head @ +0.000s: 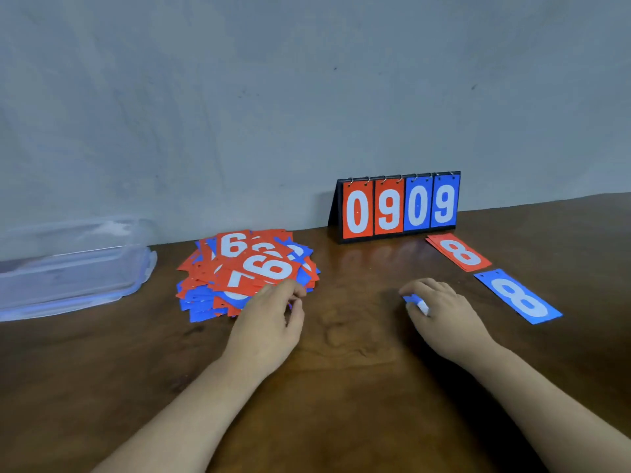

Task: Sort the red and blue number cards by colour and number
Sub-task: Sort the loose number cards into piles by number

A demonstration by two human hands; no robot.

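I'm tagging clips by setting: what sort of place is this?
Probably a plain indoor room, home or office, set up for tabletop work: a dark wooden table stands against a bare grey wall, holding a flip scoreboard, a pile of number cards and a clear plastic container.

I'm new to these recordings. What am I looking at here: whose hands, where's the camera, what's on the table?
No machine here: a person works bare-handed, and the single picture comes from a camera worn on the head, looking down. On the wooden table lie a mixed pile of red and blue number cards, a flip scoreboard reading 0909, a red 8 stack, a blue 8 card and a clear plastic box. The right hand holds a blue card; the left hand is at the pile's edge.
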